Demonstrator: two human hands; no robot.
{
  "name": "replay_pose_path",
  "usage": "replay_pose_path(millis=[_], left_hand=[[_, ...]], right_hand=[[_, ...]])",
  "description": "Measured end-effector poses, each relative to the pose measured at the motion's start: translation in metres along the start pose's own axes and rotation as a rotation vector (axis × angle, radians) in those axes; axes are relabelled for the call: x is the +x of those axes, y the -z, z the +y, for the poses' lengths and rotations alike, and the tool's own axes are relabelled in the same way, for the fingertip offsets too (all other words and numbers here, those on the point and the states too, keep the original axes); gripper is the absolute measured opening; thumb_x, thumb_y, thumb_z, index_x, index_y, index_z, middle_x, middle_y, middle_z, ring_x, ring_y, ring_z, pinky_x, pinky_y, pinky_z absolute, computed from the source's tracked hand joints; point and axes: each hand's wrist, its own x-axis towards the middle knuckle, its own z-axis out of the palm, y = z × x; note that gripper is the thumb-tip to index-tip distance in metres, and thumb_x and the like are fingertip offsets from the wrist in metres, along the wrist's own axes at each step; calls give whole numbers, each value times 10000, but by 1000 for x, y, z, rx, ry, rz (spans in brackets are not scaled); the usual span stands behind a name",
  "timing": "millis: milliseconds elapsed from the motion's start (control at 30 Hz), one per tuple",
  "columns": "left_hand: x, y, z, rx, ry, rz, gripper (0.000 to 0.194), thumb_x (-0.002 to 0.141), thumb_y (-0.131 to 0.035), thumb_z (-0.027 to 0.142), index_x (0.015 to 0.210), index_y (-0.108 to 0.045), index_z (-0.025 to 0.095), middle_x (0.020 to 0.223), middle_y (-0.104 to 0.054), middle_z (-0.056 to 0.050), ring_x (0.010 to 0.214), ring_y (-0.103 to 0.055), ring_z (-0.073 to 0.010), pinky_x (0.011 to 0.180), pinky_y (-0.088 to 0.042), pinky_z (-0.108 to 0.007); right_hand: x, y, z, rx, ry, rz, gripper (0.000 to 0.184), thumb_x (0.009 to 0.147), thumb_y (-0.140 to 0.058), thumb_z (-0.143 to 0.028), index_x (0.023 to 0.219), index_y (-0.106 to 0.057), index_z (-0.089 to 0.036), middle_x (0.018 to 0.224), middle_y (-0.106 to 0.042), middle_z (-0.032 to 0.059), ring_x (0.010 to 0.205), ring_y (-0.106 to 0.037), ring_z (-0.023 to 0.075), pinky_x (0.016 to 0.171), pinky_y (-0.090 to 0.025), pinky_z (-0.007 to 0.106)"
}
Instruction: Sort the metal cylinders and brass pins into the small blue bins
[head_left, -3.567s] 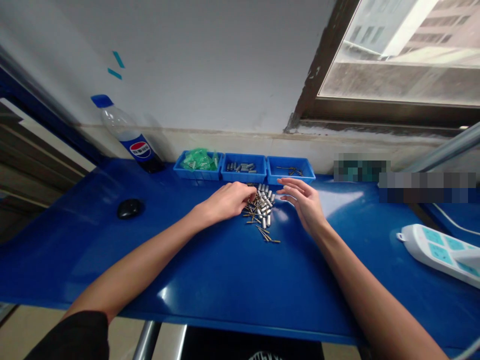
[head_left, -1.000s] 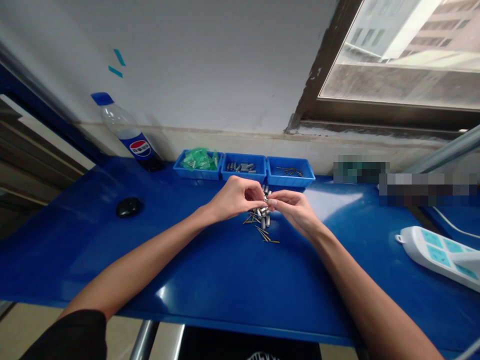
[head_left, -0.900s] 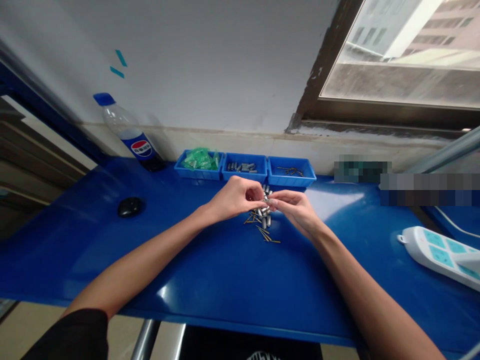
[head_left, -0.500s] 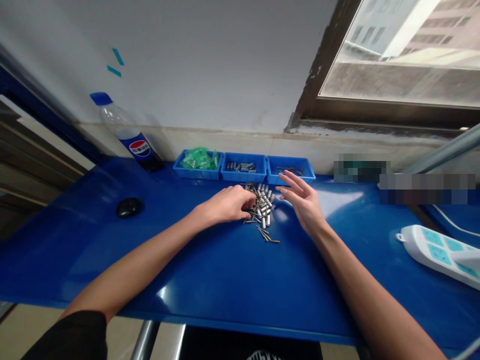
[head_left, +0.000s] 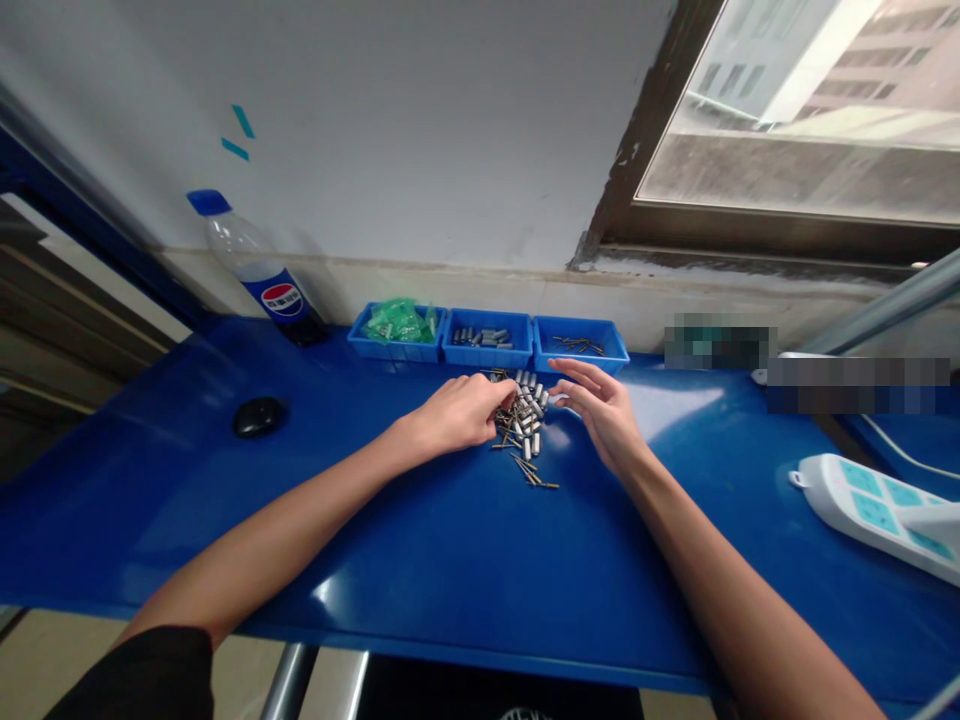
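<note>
A heap of small silver cylinders and thin brass pins (head_left: 526, 420) lies on the blue table (head_left: 450, 540). My left hand (head_left: 461, 410) rests palm down at the heap's left edge, fingers curled onto the parts; what they pinch is hidden. My right hand (head_left: 600, 405) hovers at the heap's right side with fingers spread and nothing in them. Behind the heap stand three blue trays: one with green bags (head_left: 397, 325), one with silver cylinders (head_left: 487, 340), one with brass pins (head_left: 581, 345).
A cola bottle (head_left: 259, 270) stands at the back left by the wall. A black mouse-like object (head_left: 259, 415) lies left of my arm. A white power strip (head_left: 877, 510) lies at the right edge. A window is above right.
A second ago both hands were raised together, pinching a small part above the heap. They have since parted; the left dropped onto the heap and the right opened beside it.
</note>
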Motion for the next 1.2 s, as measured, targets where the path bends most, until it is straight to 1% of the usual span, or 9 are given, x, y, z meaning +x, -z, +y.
replay_pose_path(millis=[133, 267, 433, 567, 767, 867, 967, 1067, 1200], left_hand=[[1, 6, -7, -143, -93, 83, 215, 778, -633, 86, 947, -725, 181, 793, -730, -31, 667, -641, -158, 587, -399, -248], [3, 10, -4, -372, -182, 215, 179, 814, -646, 86, 898, -787, 156, 830, -777, -37, 717, -689, -143, 675, -493, -239], [3, 8, 4, -697, -124, 303, 107, 827, -755, 215, 879, -816, 144, 830, -807, -57, 731, -750, -166, 662, -557, -237], [3, 4, 5, -770, -83, 311, 121, 799, -800, 245, 806, -791, 125, 790, -799, -71, 712, -752, -177, 634, -564, -239], [5, 2, 1, -628, -84, 281, 117, 826, -778, 253, 808, -763, 138, 768, -776, -51, 688, -719, -155, 625, -523, -229], [5, 3, -3, -411, -55, 226, 121, 838, -772, 253, 913, -773, 159, 808, -774, -47, 724, -709, -161, 668, -510, -247], [4, 1, -6, -208, -71, 127, 116, 834, -769, 252, 925, -782, 182, 875, -779, -56, 795, -713, -189, 706, -496, -269], [3, -2, -6, -73, -85, 43, 76, 838, -742, 223, 894, -780, 191, 916, -781, -68, 855, -719, -216, 700, -474, -274], [3, -6, -4, -8, -73, 9, 95, 840, -688, 155, 885, -763, 191, 893, -771, -69, 802, -705, -207, 669, -448, -269]], right_hand=[[-1, -1, 0, -6, 3, -14, 321, 825, -823, -371, 1121, -776, -255, 1267, -757, 85, 865, -715, 192, 751, -555, 347], [-2, -2, 0, -32, -6, -62, 286, 845, -816, -404, 1079, -782, -242, 1046, -809, 72, 816, -714, 190, 753, -550, 345], [-6, -6, -3, -66, -10, -190, 261, 852, -820, -433, 1050, -802, -264, 985, -812, 46, 904, -744, 212, 842, -570, 365], [-8, -7, -2, 35, -53, -241, 241, 820, -860, -412, 995, -810, -253, 884, -806, 36, 787, -733, 186, 793, -578, 354], [-7, -7, 1, 33, -48, -197, 234, 771, -900, -374, 944, -819, -239, 870, -807, 41, 772, -723, 184, 781, -567, 349], [-4, -5, 2, 4, 13, -68, 231, 770, -895, -379, 931, -813, -235, 850, -801, 42, 784, -731, 205, 826, -581, 389], [0, -1, 2, 2, 106, 96, 317, 783, -876, -388, 1061, -798, -255, 1062, -814, 72, 979, -762, 260, 957, -580, 453], [3, 4, 2, -29, 115, 123, 530, 794, -857, -399, 1293, -724, -283, 1379, -717, 104, 1196, -718, 314, 1022, -564, 497], [4, 8, 3, -51, 52, 141, 551, 781, -854, -397, 1301, -723, -269, 1419, -690, 124, 1155, -734, 324, 955, -589, 490]])
